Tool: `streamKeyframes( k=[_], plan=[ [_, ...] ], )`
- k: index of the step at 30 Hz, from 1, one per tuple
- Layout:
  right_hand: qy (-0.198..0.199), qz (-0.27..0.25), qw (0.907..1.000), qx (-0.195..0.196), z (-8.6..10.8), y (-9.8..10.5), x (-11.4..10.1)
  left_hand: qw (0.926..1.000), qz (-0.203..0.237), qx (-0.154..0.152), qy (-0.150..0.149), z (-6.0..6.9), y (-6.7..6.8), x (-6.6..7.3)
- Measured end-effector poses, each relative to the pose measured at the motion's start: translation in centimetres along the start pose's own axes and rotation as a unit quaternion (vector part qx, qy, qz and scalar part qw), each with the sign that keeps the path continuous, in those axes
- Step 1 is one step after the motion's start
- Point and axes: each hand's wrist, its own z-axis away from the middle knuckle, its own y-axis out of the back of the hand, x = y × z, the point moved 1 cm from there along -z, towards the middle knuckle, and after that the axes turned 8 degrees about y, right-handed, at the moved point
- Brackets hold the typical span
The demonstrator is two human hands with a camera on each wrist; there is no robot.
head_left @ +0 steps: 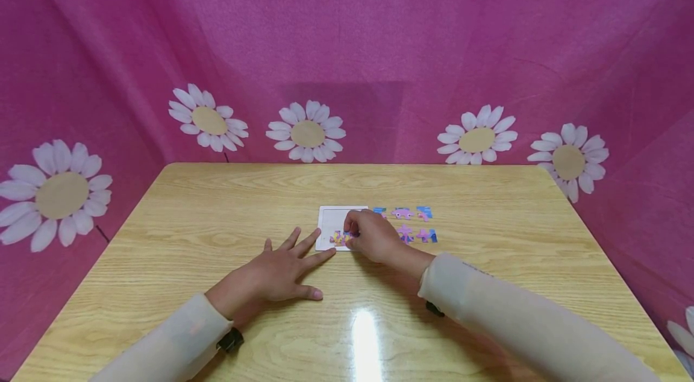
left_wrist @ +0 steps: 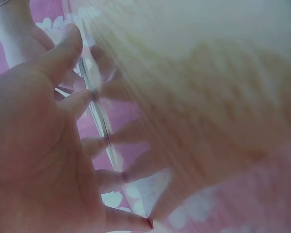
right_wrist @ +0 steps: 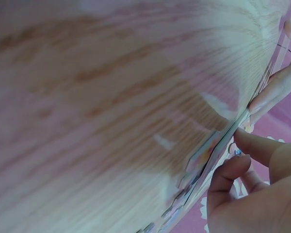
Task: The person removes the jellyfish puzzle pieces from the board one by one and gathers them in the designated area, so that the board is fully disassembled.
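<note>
A small white puzzle tray (head_left: 325, 211) lies flat on the table, with a few joined yellow and purple puzzle pieces (head_left: 339, 238) along its lower edge. My left hand (head_left: 279, 270) rests on the table with fingers spread, fingertips touching the tray's left side and lower corner. Over the tray's right part, my right hand (head_left: 376, 237) has its thumb and curled fingers at a puzzle piece next to the joined ones; the hand largely hides that piece. In the right wrist view the thumb of the right hand (right_wrist: 262, 184) touches the tray's edge area.
Several loose pink and blue puzzle pieces (head_left: 403, 213) lie in two rows right of the tray, partly behind the right hand. The wooden table (head_left: 217, 201) reflects light near its front. A pink cloth (head_left: 347, 20) with white flowers hangs behind and beside it.
</note>
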Motion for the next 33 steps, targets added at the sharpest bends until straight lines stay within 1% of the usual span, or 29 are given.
streamKeyframes(
  k=[6,14,16,20,25,29,33],
  plan=[
    [0.020,0.000,0.9998,0.008,0.0,0.0,-0.2,1.0000,0.001,0.000,0.000,0.0,0.0,0.0],
    [0.041,-0.039,0.9984,0.008,0.2,0.0,0.0,1.0000,0.001,0.003,-0.002,0.0,0.0,0.0],
    [0.041,-0.052,0.9978,0.010,0.3,0.0,0.1,1.0000,0.001,0.002,-0.002,-0.1,0.0,0.0],
    [0.027,-0.086,0.9958,0.016,0.5,0.2,0.4,1.0000,0.000,0.000,-0.001,-0.1,-0.1,-0.1],
    [0.006,-0.126,0.9919,0.014,1.4,0.7,1.1,1.0000,-0.002,-0.002,0.000,-0.1,-0.2,-0.1],
    [0.001,-0.141,0.9899,0.008,2.3,1.4,1.6,1.0000,-0.002,-0.002,0.002,-0.1,-0.3,-0.1],
    [0.012,-0.138,0.9903,0.013,3.3,2.1,2.1,1.0000,-0.001,0.001,0.000,-0.1,-0.2,-0.1]
  ],
)
